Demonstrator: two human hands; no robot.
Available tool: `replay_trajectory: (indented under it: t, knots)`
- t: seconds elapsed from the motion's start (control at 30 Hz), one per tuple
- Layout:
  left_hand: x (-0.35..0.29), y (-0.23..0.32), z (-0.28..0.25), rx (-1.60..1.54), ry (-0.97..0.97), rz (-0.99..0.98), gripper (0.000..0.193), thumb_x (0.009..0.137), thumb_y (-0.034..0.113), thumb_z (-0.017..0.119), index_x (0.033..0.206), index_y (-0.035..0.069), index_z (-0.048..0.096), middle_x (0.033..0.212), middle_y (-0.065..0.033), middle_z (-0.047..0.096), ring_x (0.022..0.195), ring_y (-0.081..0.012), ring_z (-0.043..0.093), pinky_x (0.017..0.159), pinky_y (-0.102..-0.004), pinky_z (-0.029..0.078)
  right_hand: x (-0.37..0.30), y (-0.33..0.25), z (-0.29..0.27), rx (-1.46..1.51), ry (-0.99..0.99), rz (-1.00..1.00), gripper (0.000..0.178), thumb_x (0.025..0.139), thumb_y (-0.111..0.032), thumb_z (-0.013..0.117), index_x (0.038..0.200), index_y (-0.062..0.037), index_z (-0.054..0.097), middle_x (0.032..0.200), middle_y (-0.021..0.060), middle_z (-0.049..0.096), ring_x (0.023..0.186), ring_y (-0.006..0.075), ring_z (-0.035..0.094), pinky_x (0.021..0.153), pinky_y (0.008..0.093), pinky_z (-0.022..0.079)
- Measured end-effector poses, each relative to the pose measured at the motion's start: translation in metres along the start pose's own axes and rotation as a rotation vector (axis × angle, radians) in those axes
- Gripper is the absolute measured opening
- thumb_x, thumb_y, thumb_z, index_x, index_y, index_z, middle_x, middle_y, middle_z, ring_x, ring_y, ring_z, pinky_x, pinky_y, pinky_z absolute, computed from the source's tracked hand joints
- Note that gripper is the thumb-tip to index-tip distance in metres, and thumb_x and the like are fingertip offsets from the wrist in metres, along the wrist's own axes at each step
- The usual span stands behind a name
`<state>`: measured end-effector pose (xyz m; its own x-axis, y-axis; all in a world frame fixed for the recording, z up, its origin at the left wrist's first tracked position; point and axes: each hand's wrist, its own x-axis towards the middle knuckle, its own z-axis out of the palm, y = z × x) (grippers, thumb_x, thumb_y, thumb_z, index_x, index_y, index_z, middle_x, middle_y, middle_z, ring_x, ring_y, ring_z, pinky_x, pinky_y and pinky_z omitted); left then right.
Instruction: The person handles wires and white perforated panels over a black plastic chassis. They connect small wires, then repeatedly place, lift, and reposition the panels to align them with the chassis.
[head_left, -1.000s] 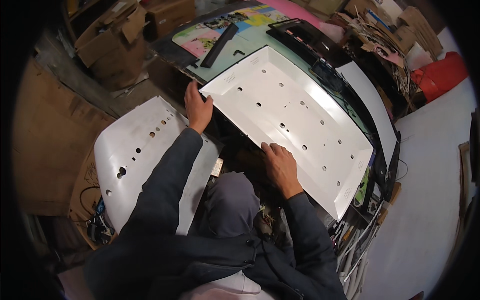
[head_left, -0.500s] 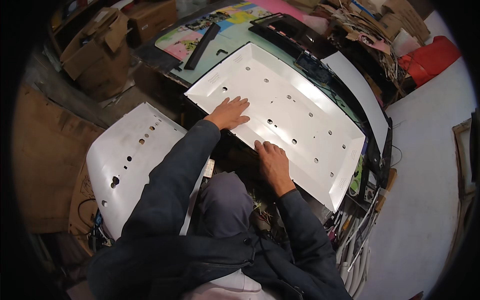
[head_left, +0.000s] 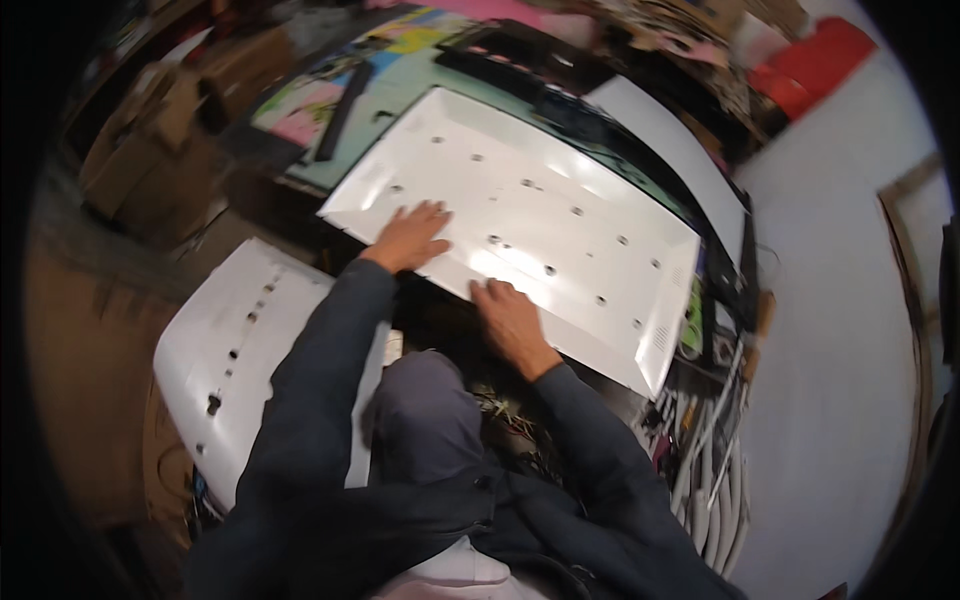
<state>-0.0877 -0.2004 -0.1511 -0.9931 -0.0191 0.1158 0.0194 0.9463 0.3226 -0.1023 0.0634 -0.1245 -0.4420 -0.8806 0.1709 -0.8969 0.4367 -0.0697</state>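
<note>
While I watch through the head view, my left hand [head_left: 412,237] rests with loosely spread fingers on the white tray-shaped panel [head_left: 530,225], clasping nothing. My right hand [head_left: 512,318] sits at its near edge, fingers bent; whether it grips, I cannot tell. The panel slants across the green tabletop [head_left: 368,138], near a narrow black bar [head_left: 343,112]. Leftward lies another pierced white panel [head_left: 265,345].

Shows left hand [head_left: 408,240] off the 10 o'clock corner of white tray [head_left: 545,225], shifted toward 4 o'clock along the near edge, fingers now spread over the inside, closer to right hand [head_left: 513,325]. Displays the tray displaced toward 9 o'clock in view.
</note>
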Motion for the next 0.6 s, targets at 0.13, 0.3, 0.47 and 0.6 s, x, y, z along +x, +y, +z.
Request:
replay_trajectory:
  t: [0.13, 0.3, 0.47, 0.6]
  knots:
    - [0.000, 0.004, -0.004, 0.013, -0.036, -0.085, 0.065, 0.094, 0.042, 0.061, 0.150, 0.013, 0.047, 0.160, -0.0184, 0.036, 0.148, -0.0423, 0.032, 0.116, -0.0650, 0.027, 0.000, 0.000, 0.002, 0.003, 0.062, -0.022, 0.043, 0.085, -0.008, 0.059, 0.128, -0.0030, 0.057, 0.105, 0.0145, 0.060, 0.100, 0.0314, 0.062, 0.082, 0.0421, 0.053]
    - [-0.007, 0.037, -0.020, -0.038, -0.078, -0.024, 0.059, 0.095, 0.040, 0.062, 0.145, 0.012, 0.052, 0.158, -0.0212, 0.038, 0.148, -0.0435, 0.031, 0.118, -0.0614, 0.024, -0.006, 0.004, -0.004, 0.068, 0.150, -0.016, 0.039, 0.087, -0.012, 0.063, 0.124, -0.0038, 0.059, 0.105, 0.0143, 0.061, 0.101, 0.0311, 0.062, 0.083, 0.0416, 0.051]
    - [-0.018, 0.046, -0.027, -0.050, -0.154, -0.009, 0.060, 0.095, 0.045, 0.062, 0.143, 0.010, 0.056, 0.158, -0.0214, 0.039, 0.148, -0.0430, 0.031, 0.120, -0.0581, 0.024, -0.029, 0.000, -0.031, 0.209, 0.119, 0.044, 0.045, 0.091, -0.024, 0.070, 0.130, -0.0056, 0.056, 0.120, 0.0184, 0.059, 0.110, 0.0352, 0.060, 0.094, 0.0443, 0.049]
    - [-0.031, 0.060, -0.035, -0.153, -0.196, 0.067, 0.069, 0.089, 0.050, 0.068, 0.143, 0.008, 0.056, 0.156, -0.0215, 0.042, 0.148, -0.0419, 0.033, 0.121, -0.0551, 0.024, -0.065, 0.020, -0.034, 0.242, 0.224, 0.203, 0.048, 0.094, -0.028, 0.068, 0.133, -0.0045, 0.057, 0.133, 0.0241, 0.057, 0.122, 0.0420, 0.056, 0.103, 0.0480, 0.046]
